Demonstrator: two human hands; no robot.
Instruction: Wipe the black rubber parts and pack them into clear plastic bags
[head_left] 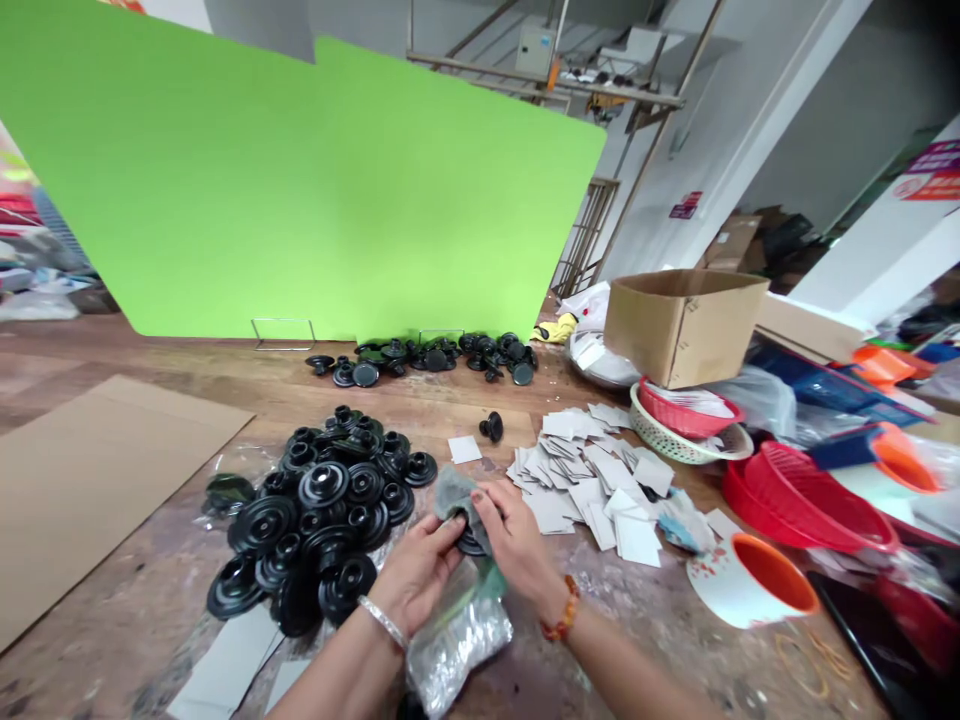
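Note:
My left hand (416,578), with a silver bangle at the wrist, is closed on a black round disc-shaped part (471,544), mostly hidden by fingers and cloth. My right hand (517,538), wearing a beaded bracelet, presses a grey cloth (452,490) against that part. Beneath both hands lies a crinkled clear plastic bag (463,645). Just left of them is a heap of black disc-shaped parts with raised hubs (322,487). Ahead of the hands, a single black knob-like part (491,427) rests beside a white square card (465,449).
To the right spread loose white cards (592,470), an orange-lined white roll (750,580), red baskets (806,495) and a cardboard box (682,325). More black parts (435,356) line the foot of a green board (322,190). Flat cardboard (105,480) lies left.

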